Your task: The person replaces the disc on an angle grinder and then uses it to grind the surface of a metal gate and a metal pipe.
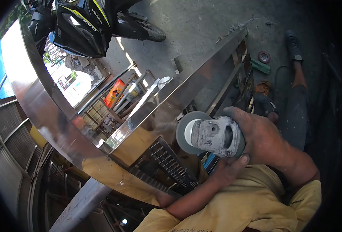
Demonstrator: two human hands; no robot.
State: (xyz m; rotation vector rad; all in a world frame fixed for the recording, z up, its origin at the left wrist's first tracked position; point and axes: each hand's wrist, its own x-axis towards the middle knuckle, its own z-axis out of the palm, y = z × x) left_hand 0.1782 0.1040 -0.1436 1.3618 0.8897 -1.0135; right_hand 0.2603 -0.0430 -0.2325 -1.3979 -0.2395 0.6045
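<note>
One angle grinder (213, 135) is in front of the yellow shirt (240, 201), near the middle of the view, carrying one pale round disc (183, 135). Two bare hands are at it. The right grip (262, 135) is closed around the rear of the body. The left grip (229, 170) is at its lower side, thumb raised; its fingers are mostly hidden, so I cannot tell how far it is closed. Whether the disc touches the metal behind it, I cannot tell either.

Beside the grinder are one slotted panel (171, 162) and one wide, shiny curved band (58, 120). One grey pipe (80, 203) slants below the band. Beyond stand one black motorcycle (84, 29) and one orange bag (114, 92). On the floor (205, 31) lie one reddish wheel (264, 57) and one green piece (260, 66), near two shoes (293, 44).
</note>
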